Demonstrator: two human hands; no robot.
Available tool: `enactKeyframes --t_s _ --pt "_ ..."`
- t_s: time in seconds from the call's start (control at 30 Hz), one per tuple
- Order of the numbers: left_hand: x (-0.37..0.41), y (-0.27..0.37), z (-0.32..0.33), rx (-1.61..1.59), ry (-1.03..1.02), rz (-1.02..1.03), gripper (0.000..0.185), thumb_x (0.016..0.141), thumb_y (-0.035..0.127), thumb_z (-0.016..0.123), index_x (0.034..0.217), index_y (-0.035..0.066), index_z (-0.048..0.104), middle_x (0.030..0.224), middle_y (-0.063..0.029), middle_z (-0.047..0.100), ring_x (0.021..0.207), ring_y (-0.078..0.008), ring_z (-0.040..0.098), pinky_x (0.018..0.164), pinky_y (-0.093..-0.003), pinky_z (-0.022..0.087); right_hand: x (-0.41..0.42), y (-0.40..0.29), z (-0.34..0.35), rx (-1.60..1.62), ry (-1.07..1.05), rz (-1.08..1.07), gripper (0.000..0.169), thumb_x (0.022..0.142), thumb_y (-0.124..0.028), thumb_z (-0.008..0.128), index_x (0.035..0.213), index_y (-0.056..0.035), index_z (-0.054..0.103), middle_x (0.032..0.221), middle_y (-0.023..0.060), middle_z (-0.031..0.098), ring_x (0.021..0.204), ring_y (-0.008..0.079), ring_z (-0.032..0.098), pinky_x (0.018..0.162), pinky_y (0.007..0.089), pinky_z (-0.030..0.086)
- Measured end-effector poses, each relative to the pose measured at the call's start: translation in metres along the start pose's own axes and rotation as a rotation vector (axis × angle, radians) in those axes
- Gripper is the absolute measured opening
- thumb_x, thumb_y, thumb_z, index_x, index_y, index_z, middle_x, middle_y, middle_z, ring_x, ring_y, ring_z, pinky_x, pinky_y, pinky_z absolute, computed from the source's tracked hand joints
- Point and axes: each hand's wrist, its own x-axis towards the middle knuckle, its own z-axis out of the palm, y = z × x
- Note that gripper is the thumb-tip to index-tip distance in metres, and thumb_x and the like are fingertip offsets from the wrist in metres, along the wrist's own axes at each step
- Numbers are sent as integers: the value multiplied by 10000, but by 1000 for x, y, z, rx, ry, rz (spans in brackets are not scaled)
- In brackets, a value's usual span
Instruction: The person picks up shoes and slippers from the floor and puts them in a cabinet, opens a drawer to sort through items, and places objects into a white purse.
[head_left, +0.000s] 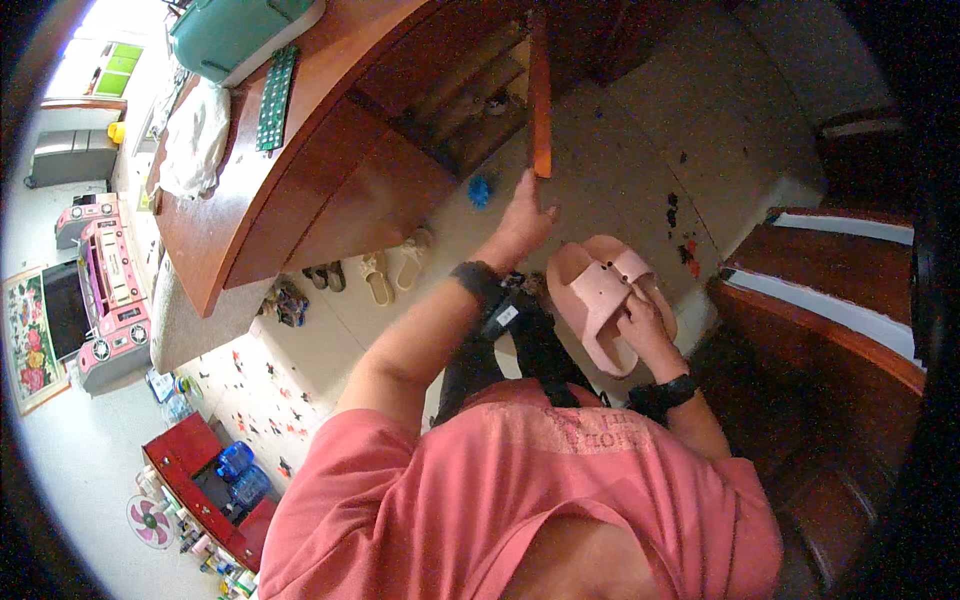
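A pair of pink slide slippers is held together in my right hand, with the fingers at the straps. My left hand reaches forward and touches the near end of an open reddish-brown wooden cabinet door; its thumb stands apart from the fingers. Behind the door, the shelves of the wooden cabinet show dimly, with what look like shoes on them. A blue scrubby-looking thing lies on the tiled floor, left of my left hand. Each wrist bears a black band.
Light sandals and darker footwear stand on the floor below the wooden counter. A teal case and a white plastic bag are on the counter. Wooden stair steps with white edges rise at the right.
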Motion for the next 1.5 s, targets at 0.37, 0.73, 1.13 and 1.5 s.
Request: enactKeyframes --t_s 0.37,0.73,1.13,1.5 --pt "59 25 66 -330 -459 95 693 794 135 616 1379 0 272 1391 -228 358 1270 -372 373 1037 -375 343 -3 59 20 -5 56 -36 288 774 -72 540 1043 30 554 1129 240 543 1036 424 507 879 438 437" --pt "107 -1 63 -140 -402 379 582 776 129 618 1303 18 399 1363 -195 394 1238 -370 404 1006 -405 378 44 53 13 10 99 -160 252 777 -63 520 1001 46 560 1100 246 561 1026 424 516 869 442 437" --pt "40 -104 -114 828 104 -49 493 815 240 607 1231 8 481 1204 -227 537 1086 -381 524 932 -424 425 136 17 35 59 81 -344 179 782 -63 506 916 52 535 1062 277 534 949 429 525 828 476 428" --pt "-24 -87 -132 696 169 37 529 816 150 616 1289 5 429 1326 -244 424 1236 -400 390 1049 -429 303 313 -65 59 -75 150 -467 337 847 -135 490 1146 17 522 1190 215 527 1105 333 500 935 389 408"
